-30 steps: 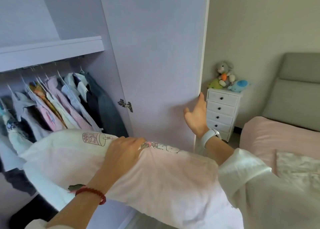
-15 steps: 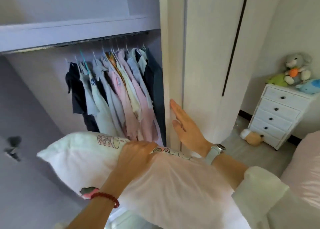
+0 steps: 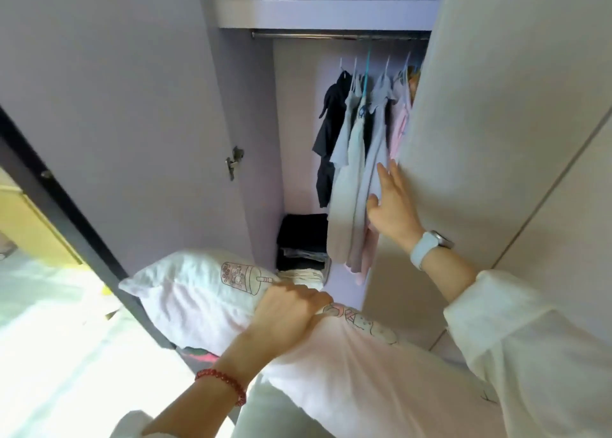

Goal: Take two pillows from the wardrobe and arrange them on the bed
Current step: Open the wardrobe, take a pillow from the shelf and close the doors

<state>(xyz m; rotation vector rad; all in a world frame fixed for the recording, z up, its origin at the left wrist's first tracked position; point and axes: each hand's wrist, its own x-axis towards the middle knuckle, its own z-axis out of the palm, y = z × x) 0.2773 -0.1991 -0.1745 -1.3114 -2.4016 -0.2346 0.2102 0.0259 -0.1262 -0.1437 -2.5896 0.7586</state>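
One pillow (image 3: 205,291) was out, gripped by the left hand (image 3: 288,308); the right hand (image 3: 394,205), fingers straight, pressed the door (image 3: 490,139). Bed work remained.

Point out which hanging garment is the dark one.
The dark garment hangs at the far left of the rail, farthest from the right hand. The clothes beside it are pale grey, light blue and pink.

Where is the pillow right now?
In the head view the pillow lies low at centre, gripped from above by the left hand, in front of the open wardrobe.
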